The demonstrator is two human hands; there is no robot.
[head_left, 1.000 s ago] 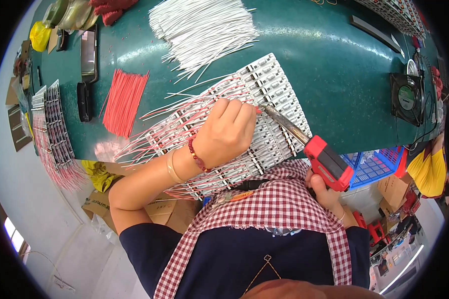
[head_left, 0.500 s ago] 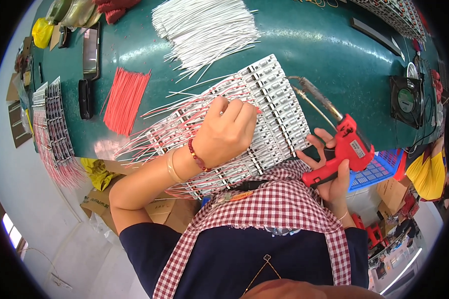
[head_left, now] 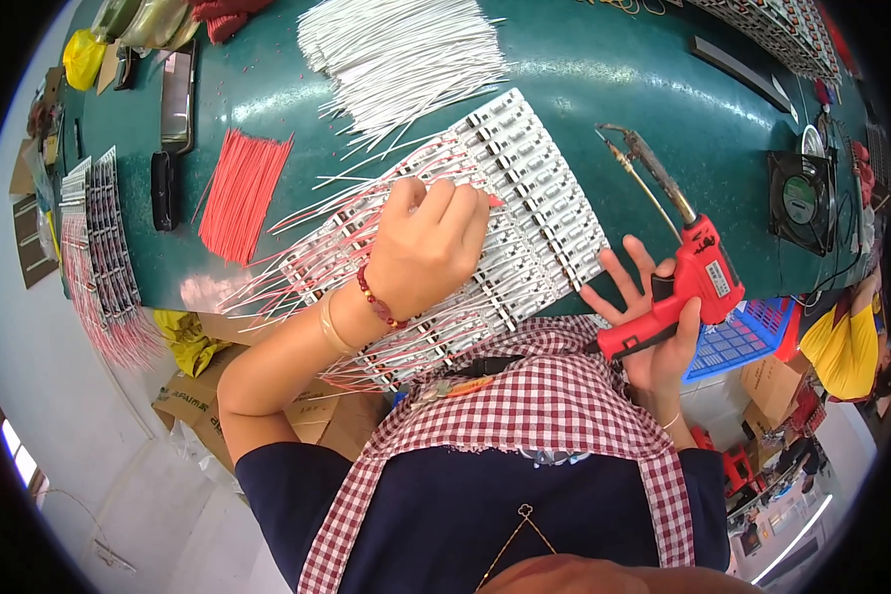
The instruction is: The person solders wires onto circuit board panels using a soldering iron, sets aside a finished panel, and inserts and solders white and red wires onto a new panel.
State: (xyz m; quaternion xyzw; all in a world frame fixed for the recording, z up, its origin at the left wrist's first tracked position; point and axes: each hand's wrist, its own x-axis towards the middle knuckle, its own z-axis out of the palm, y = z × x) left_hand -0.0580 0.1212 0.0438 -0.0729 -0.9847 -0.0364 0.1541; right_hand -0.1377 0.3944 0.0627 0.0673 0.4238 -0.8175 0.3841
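My left hand is closed above a tilted panel of small white circuit boards in rows. A red wire tip pokes out past its fingertips; the rest is hidden in the fist. Red and white wires trail off the panel's left side. In my right hand is a red soldering gun, some fingers spread away from its handle. The gun's metal tip and thin feed tube point up and left, apart from the panel's right edge.
White wires are heaped at the far middle, with a red wire bundle to the left. A phone and black case lie farther left, near wired boards. A fan and blue basket are at right.
The panel and my left hand appear slightly farther left and up. The soldering gun's tip has risen and moved right, farther from the panel. Both hands keep their holds.
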